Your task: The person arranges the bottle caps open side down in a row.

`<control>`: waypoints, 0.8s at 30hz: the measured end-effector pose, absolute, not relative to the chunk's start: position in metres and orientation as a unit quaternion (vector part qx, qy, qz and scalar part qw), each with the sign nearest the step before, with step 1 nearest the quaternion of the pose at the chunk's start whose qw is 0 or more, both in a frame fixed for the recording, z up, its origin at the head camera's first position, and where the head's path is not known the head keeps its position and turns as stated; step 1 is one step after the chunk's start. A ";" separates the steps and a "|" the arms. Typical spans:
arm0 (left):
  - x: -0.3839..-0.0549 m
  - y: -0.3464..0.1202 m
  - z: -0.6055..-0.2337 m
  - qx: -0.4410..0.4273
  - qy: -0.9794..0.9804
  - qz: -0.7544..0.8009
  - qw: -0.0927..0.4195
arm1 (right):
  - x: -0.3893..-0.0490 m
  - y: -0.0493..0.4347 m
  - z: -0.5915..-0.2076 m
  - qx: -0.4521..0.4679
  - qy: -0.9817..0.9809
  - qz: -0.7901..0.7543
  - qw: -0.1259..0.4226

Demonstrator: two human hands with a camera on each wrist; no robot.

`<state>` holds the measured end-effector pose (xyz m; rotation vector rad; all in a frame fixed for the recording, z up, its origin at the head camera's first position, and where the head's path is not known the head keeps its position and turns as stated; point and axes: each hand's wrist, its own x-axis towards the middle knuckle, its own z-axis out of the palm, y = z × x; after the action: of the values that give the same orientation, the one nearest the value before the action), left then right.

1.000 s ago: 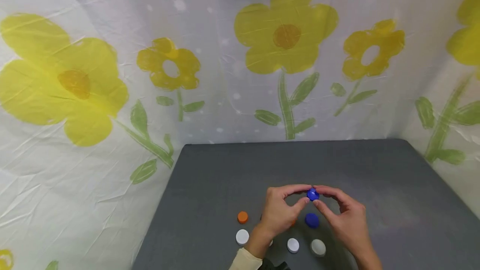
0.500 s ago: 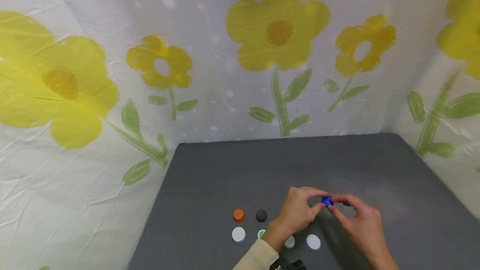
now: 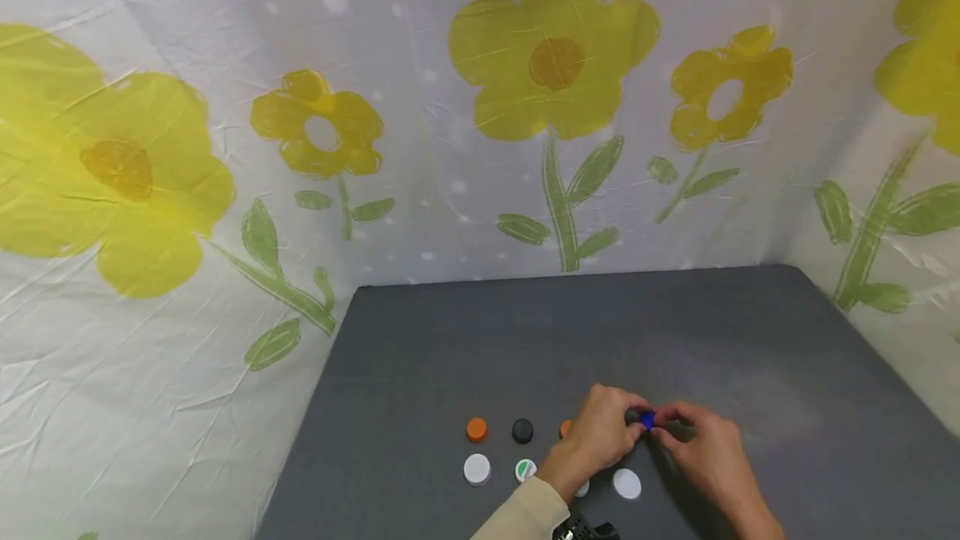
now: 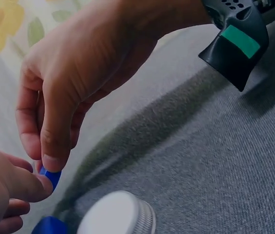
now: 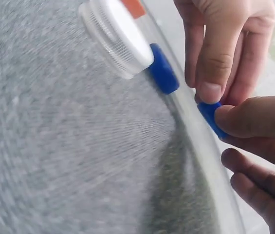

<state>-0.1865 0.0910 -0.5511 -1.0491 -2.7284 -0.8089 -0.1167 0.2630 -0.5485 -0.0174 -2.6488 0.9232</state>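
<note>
A small blue bottle cap [image 3: 647,421] is pinched between the fingertips of both hands, above the dark table. My left hand [image 3: 596,436] grips its left side with thumb and fingers. From the right, my right hand [image 3: 705,448] pinches it too. In the left wrist view the blue cap [image 4: 53,178] shows between the left hand [image 4: 74,73] and the right hand [image 4: 6,187]. Tilted in the right wrist view, the held cap [image 5: 210,117] is partly covered by fingers. Another blue cap [image 5: 164,68] lies on the table near a ribbed white cap [image 5: 122,36].
On the grey table [image 3: 420,357] stand an orange cap [image 3: 477,429], a black cap [image 3: 522,431], a white cap [image 3: 477,469], a green-and-white cap [image 3: 525,470] and a flat white cap [image 3: 627,483]. Another orange cap [image 3: 566,427] is partly hidden. Behind hangs a flowered cloth [image 3: 427,107].
Both hands have carried the blue cap rightward and then lower toward the table. The cap has turned in the fingers. The head view has shifted slightly.
</note>
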 end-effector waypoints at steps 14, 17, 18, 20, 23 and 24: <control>-0.180 0.094 -0.559 -0.307 -0.933 -0.186 0.038 | -0.123 0.261 -0.559 0.000 -0.942 0.325 0.086; -0.179 0.092 -0.560 -0.311 -0.930 -0.188 0.049 | -0.123 0.262 -0.558 0.009 -0.942 0.326 0.084; -0.178 0.090 -0.559 -0.312 -0.928 -0.195 0.052 | -0.122 0.263 -0.558 0.012 -0.941 0.327 0.085; -0.175 0.085 -0.557 -0.308 -0.925 -0.214 0.059 | -0.121 0.265 -0.555 0.018 -0.942 0.324 0.088; -0.171 0.073 -0.547 -0.300 -0.918 -0.248 0.078 | -0.120 0.269 -0.550 0.032 -0.941 0.316 0.119; -0.171 0.067 -0.543 -0.296 -0.917 -0.255 0.086 | -0.121 0.270 -0.547 0.040 -0.939 0.311 0.137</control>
<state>-0.1710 0.0671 -0.5426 -0.8811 -2.7325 -0.7593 -0.1207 0.2696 -0.5472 0.1170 -2.7184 0.9010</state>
